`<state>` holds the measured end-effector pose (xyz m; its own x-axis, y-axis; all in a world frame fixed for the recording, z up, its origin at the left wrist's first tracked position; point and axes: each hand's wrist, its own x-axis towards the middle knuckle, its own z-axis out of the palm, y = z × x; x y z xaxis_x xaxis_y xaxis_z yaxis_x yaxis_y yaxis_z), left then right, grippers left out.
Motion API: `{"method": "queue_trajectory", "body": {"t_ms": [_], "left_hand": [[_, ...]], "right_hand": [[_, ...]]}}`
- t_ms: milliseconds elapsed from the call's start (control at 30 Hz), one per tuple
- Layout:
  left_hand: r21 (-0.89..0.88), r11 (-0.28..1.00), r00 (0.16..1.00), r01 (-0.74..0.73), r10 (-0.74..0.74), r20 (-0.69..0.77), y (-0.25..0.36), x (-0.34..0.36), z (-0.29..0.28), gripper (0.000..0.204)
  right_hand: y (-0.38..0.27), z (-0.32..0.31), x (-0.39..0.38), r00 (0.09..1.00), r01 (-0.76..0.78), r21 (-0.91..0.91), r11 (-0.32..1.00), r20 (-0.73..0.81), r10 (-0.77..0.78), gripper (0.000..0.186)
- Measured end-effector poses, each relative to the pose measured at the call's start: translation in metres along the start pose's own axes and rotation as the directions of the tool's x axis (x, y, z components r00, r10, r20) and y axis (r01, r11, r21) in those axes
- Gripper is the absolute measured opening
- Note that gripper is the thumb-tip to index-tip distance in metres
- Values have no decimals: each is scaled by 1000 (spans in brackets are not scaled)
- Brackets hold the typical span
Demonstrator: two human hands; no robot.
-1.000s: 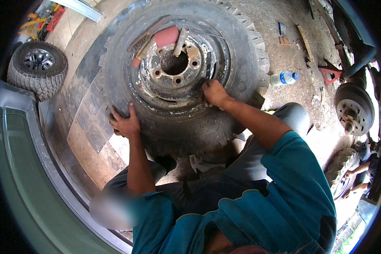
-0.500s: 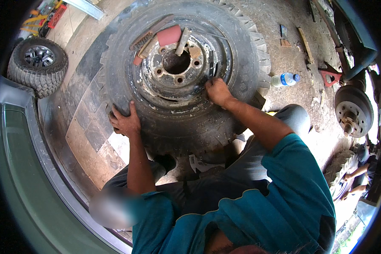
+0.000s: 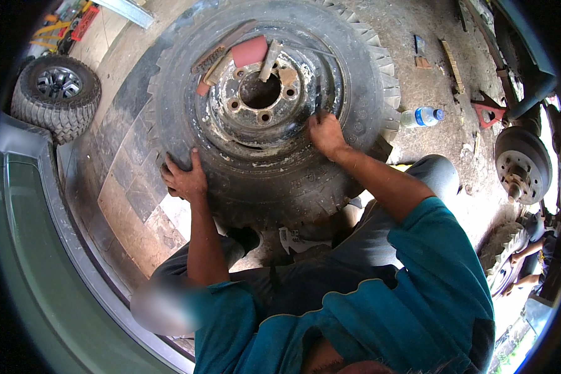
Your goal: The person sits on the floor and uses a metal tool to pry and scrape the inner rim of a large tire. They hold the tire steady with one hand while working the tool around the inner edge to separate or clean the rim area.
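A large tyre (image 3: 262,190) lies flat before me, with a worn steel rim (image 3: 255,129) whose paint is chipped. My left hand (image 3: 186,177) rests on the tyre's near-left sidewall, fingers spread and holding nothing. On the right side of the rim, my right hand (image 3: 328,135) is closed around a thin dark tool (image 3: 318,103), mostly covered by the fingers; its kind cannot be made out. Across the rim's far part lie a red abrasive sheet (image 3: 249,52), a long wire brush (image 3: 208,58) and a pale flat strip (image 3: 270,61).
A water bottle (image 3: 421,117) stands or lies right of the tyre, near a red metal stand (image 3: 487,112). Farther right are a vehicle's hub (image 3: 522,163) and another person's hands (image 3: 525,254) at a tyre. A second wheel (image 3: 57,93) sits left, beyond a green vehicle panel (image 3: 50,268).
My right hand has shifted slightly right along the rim, with the dark tool still in it. My left hand stays in place.
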<state>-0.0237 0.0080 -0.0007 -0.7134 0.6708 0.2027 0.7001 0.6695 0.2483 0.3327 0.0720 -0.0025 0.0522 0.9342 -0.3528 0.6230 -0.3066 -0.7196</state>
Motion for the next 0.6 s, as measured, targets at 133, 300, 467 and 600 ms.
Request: {"method": "queue_trajectory", "body": {"t_ms": [133,300,467,600], "left_hand": [[5,1000,1000,4,-4,4,1,-1,-1,96],[11,1000,1000,-5,5,-2,-1,0,1,96],[4,1000,1000,-1,1,1,1,0,0,96],[3,1000,1000,-11,11,-6,1,-1,-1,96]], "right_hand": [[0,-5,1,997,28,48,998,76,-32,40],[2,0,2,996,-6,107,994,-84,15,36],[-1,-8,7,941,48,233,971,-338,35,33],[2,-2,-1,987,104,-22,994,-125,-106,32]]}}
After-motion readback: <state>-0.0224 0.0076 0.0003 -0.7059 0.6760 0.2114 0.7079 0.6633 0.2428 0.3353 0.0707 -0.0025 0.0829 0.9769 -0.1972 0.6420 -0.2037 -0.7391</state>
